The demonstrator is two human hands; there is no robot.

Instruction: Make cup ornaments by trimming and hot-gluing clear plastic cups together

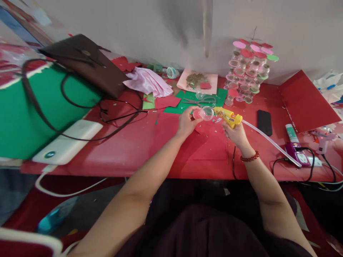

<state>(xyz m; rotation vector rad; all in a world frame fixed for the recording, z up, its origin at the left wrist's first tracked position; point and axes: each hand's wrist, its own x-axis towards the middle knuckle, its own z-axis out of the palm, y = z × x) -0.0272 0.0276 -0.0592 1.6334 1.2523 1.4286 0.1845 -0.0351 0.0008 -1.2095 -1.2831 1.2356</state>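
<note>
My left hand [187,123] grips a small clear plastic cup [207,113] tipped on its side, its open mouth facing right. Pinkish red shows at the cup's left end, near my fingers. In my right hand [235,134] is a yellow glue gun [227,116], its nozzle pointing left and close to the cup's rim. Whether nozzle and rim touch I cannot tell. A long translucent glue stick [270,142] sticks out of the back of the gun. Under both hands lies a red paper sheet [211,144]. Scissors [199,101] rest on green card just beyond the cup.
A tower of stacked clear cups with coloured discs [245,75] stands at the back right. Nearby are a black phone [264,122], a purple plug adapter [297,153] with cables, and a second glue gun [323,141]. At left are a brown bag [88,67] and a white power bank [68,142].
</note>
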